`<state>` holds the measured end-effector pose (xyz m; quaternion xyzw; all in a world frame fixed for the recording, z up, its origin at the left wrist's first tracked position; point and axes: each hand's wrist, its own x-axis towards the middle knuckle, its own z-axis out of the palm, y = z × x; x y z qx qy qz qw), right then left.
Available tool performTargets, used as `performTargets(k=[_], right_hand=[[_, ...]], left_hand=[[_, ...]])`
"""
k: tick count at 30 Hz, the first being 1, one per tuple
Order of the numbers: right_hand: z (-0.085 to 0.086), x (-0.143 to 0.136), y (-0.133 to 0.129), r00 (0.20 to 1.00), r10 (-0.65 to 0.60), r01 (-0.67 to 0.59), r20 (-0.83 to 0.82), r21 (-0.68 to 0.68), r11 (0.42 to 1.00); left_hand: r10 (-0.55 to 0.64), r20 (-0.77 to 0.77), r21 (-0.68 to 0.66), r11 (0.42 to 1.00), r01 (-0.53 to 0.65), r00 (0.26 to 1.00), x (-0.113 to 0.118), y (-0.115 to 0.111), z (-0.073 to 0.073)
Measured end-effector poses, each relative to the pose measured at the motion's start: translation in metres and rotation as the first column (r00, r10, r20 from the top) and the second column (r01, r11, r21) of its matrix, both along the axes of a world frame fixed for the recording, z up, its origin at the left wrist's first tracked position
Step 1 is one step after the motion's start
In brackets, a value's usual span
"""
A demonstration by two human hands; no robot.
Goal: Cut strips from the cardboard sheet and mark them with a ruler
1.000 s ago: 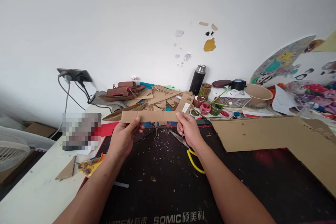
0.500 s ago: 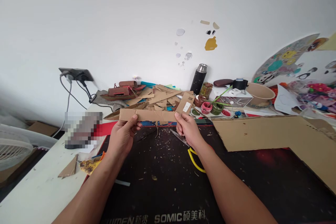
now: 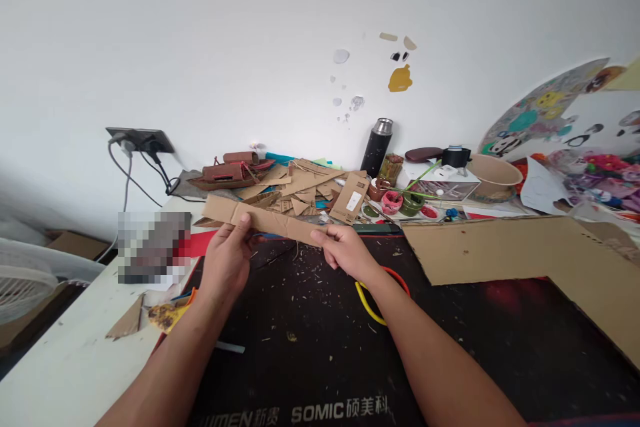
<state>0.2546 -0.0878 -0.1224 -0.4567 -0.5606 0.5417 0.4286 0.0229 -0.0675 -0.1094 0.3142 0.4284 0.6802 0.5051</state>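
A long cardboard strip [image 3: 280,223] is held up over the far edge of the black mat [image 3: 300,340], its left end higher than its right. My left hand [image 3: 231,250] pinches it left of its middle, thumb on the near face. At the right end my right hand [image 3: 347,250] grips it between thumb and fingers. Scissors with yellow and red handles [image 3: 369,305] lie on the mat, partly hidden under my right hand and wrist.
Cardboard scraps [image 3: 310,183], a brown model boat [image 3: 230,173], a black flask [image 3: 377,147] and paint jars [image 3: 392,201] line the back. A large cardboard sheet [image 3: 490,250] covers the right side. Yellow-handled item [image 3: 170,315] lies left, beside my forearm.
The strip has gone from nearly level to slanted, left end up and right end down. My right hand has moved left and lower with it, and more of the scissors' red handle shows.
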Motion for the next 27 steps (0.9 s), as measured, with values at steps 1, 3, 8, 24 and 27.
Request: performTargets(k=[1, 3, 8, 24, 27], right_hand=[[0.002, 0.000, -0.001, 0.999, 0.035, -0.035, 0.016, -0.002, 0.999], [0.006, 0.001, -0.001, 0.999, 0.042, -0.042, 0.019, -0.001, 0.999], [0.012, 0.016, 0.008, 0.954, -0.282, 0.284, -0.107, 0.006, 0.959], [0.010, 0.043, 0.025, 0.818, -0.523, 0.541, -0.239, 0.012, 0.841], [0.012, 0.049, 0.027, 0.789, -0.551, 0.578, -0.271, 0.020, 0.816]], left_hand=[[0.019, -0.015, 0.015, 1.000, -0.019, 1.000, -0.002, 0.000, 0.002], [0.036, -0.054, 0.036, 0.999, -0.034, 0.998, -0.007, 0.001, 0.007], [-0.156, -0.194, -0.051, 0.988, 0.149, 0.969, -0.019, -0.013, 0.025], [-0.174, -0.984, -0.175, 0.946, 0.274, -0.029, -0.012, -0.055, 0.018], [-0.097, -0.990, -0.130, 0.922, 0.365, -0.106, 0.003, -0.038, 0.033]])
